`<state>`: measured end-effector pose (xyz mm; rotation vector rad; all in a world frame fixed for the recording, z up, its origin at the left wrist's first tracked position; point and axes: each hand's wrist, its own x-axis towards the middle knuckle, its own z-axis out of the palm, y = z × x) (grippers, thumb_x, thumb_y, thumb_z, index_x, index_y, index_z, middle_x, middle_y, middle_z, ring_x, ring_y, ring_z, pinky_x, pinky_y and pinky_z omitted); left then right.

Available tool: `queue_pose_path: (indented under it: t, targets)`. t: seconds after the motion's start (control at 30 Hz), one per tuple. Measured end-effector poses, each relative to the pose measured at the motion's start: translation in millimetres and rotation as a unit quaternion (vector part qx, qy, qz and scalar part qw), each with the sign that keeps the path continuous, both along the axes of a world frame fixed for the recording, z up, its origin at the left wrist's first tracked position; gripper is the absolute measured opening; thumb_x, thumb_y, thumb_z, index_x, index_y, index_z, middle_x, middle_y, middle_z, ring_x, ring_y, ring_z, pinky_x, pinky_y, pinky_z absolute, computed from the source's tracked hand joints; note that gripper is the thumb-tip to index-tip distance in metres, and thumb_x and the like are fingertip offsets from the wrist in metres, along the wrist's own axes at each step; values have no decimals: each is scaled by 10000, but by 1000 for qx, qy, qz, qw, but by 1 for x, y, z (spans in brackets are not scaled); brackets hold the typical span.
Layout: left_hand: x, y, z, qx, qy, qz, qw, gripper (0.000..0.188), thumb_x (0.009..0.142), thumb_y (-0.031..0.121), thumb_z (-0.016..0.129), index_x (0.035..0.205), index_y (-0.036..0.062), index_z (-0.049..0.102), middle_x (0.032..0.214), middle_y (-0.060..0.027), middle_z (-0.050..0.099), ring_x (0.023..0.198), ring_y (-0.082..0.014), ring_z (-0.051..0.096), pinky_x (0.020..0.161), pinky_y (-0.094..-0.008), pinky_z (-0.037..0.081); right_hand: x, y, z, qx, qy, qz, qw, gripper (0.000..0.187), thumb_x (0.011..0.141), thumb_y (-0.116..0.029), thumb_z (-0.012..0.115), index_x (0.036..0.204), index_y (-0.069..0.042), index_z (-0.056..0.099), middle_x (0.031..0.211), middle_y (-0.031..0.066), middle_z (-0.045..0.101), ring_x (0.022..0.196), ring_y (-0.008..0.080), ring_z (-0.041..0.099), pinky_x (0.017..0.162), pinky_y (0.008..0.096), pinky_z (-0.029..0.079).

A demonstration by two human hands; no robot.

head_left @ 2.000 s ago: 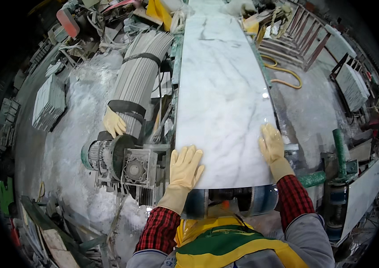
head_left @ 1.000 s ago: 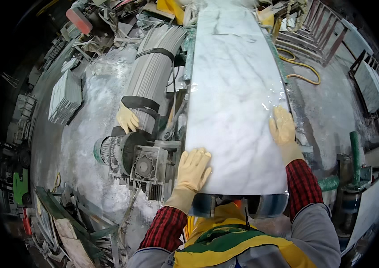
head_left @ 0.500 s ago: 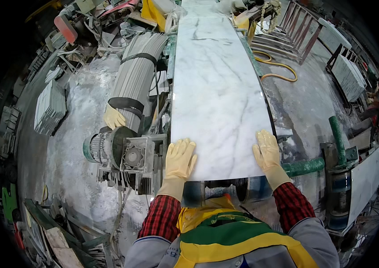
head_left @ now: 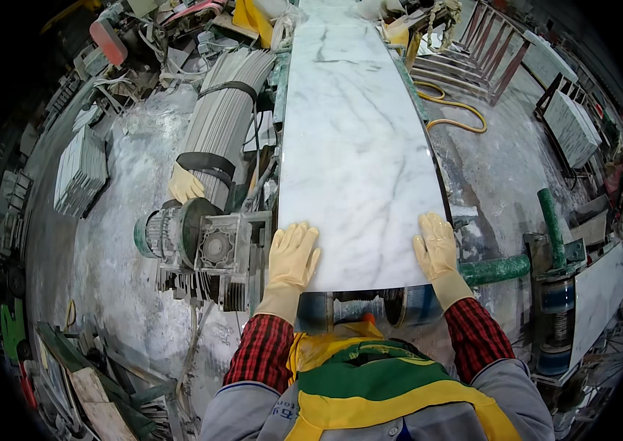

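Marble slab, long, white with grey veins [head_left: 359, 147], lies flat along the machine bed, its near end at the person's waist. Left hand, in a cream rubber glove [head_left: 293, 255], rests flat on the slab's near left corner, fingers spread and gripping nothing. Right hand, gloved alike [head_left: 436, 246], lies flat on the near right corner, fingers together, likewise unclenched. Both palms press down on the near edge, well apart from each other.

Step in hand, as judged: steadying or feeding the slab lengthwise along the bed. The next move calls for even pressure from both palms so the slab stays square to the bed's edges.

Below the near edge a dark roller [head_left: 359, 305] shows, partly hidden by the slab. At the bed's left edge sits a grey-green electric motor with gearbox [head_left: 194, 246]. Beyond it lies a strapped bundle of thin grey stone strips [head_left: 223, 125], with another cream glove [head_left: 185, 184] against its near end. At the right edge stands a green metal pipe frame [head_left: 524, 257]. A yellow hose [head_left: 458, 106] coils on the wet floor farther off.

No containers with contents can be made out.
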<state>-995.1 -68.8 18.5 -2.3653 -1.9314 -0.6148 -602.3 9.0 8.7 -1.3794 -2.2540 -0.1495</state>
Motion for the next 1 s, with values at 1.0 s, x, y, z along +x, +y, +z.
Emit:
queue_pose_path:
  t: [1.0]
  targets:
    - [1,-16,14,9,-54,-22,998,499,966,244,728,1423,73,624,1482,-189,617,1412,-402,553,1226,-555,374,7,-17,-5,5,15,27,1000,562,974,-195,708,1494,-11,598,1500,265,604,1350,482,556,1184,585,413]
